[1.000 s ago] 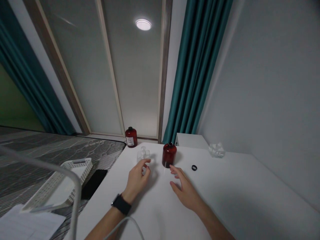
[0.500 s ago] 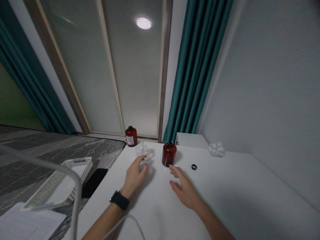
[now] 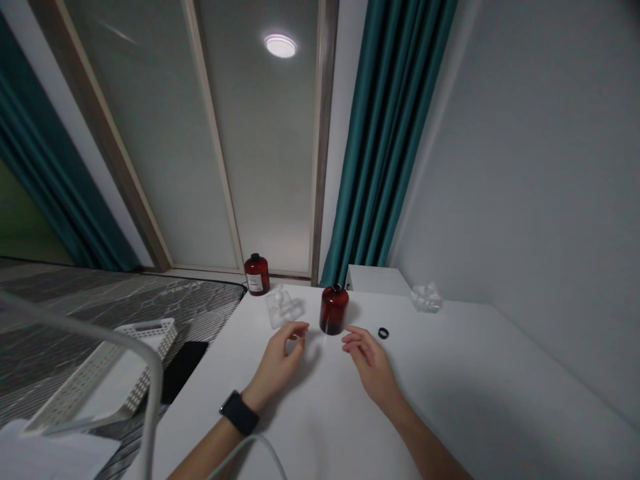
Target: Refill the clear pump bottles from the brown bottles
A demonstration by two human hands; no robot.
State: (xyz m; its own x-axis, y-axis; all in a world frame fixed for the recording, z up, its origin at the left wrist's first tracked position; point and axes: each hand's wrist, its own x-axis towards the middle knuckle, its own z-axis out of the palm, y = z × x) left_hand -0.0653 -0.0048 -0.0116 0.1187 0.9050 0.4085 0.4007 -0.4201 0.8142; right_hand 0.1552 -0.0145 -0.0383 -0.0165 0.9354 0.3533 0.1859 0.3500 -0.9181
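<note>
A dark red-brown bottle (image 3: 334, 311) with an uncapped-looking top stands upright on the white table, between and just beyond my hands. My left hand (image 3: 280, 355), a black watch on its wrist, hovers to the bottle's front left with fingers bent, a gap to the thumb, and nothing held. On the other side, my right hand (image 3: 373, 370) has its fingertips close to the bottle's lower right; whether they touch it I cannot tell. Its fingers are loosely stretched and hold nothing. A small black ring (image 3: 383, 333) lies right of the bottle. Clear plastic packaging (image 3: 279, 307) lies beyond my left hand.
A second, labelled red-brown bottle (image 3: 257, 275) with a black cap stands at the table's far left corner. Crumpled clear plastic (image 3: 427, 297) lies at the back right. A white basket (image 3: 133, 392) is at the left, and a grey curved tube (image 3: 154, 393) crosses the foreground.
My left hand has moved right, away from the clear packaging and toward the bottle, its fingers curling more. My right hand has shifted slightly right. The view has turned a little.
</note>
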